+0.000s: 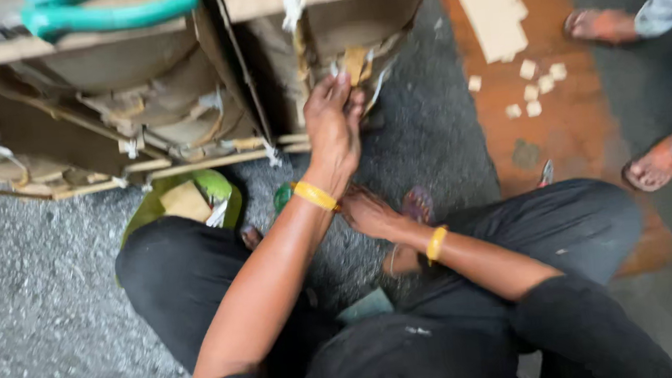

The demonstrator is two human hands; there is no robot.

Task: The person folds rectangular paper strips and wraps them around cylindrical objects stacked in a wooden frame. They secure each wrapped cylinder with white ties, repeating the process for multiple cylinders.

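Note:
I sit cross-legged in black trousers on a speckled grey floor. My left hand [334, 124], with a yellow bangle on the wrist, reaches up to the lower edge of a cardboard and stick frame [186, 137]. Its fingers pinch a tan cardboard scrap [354, 62] among white ties there. My right hand [366, 211], also with a yellow bangle, lies low by my foot and a purple sandal [417, 204]. The left wrist hides its fingertips, so what it holds does not show.
A green sheet [218, 187] with a tan block [185, 200] lies by my left knee. A teal-handled tool [110, 14] rests on the frame. Cardboard offcuts [495, 13] and small squares [538, 86] litter an orange floor patch. Another person's feet [658, 162] stand at the right.

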